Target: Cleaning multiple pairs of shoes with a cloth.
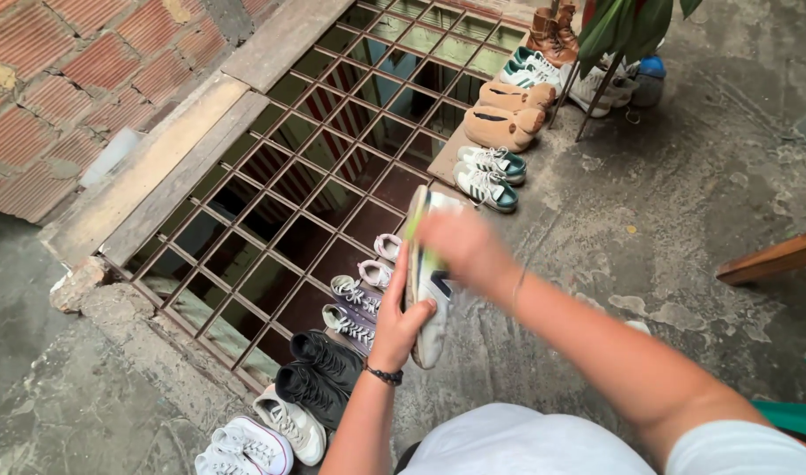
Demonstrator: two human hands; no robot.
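My left hand [400, 318] grips a white sneaker [429, 290] with green and dark accents, held on edge above the concrete floor. My right hand [460, 244] is blurred and lies over the upper side of the same sneaker, touching it. A dark bracelet sits on my left wrist. Below the hands a row of shoes lines the edge of a metal floor grate [315, 176].
Along the grate stand white sneakers [271, 431], black high-tops [319, 374], grey sneakers [354, 308], pink shoes [381, 259], white-green sneakers [489, 174], tan boots [508, 114]. Brick wall [60, 79] at left, wooden planks [156, 167], a plant [627, 31], a wooden beam [772, 257].
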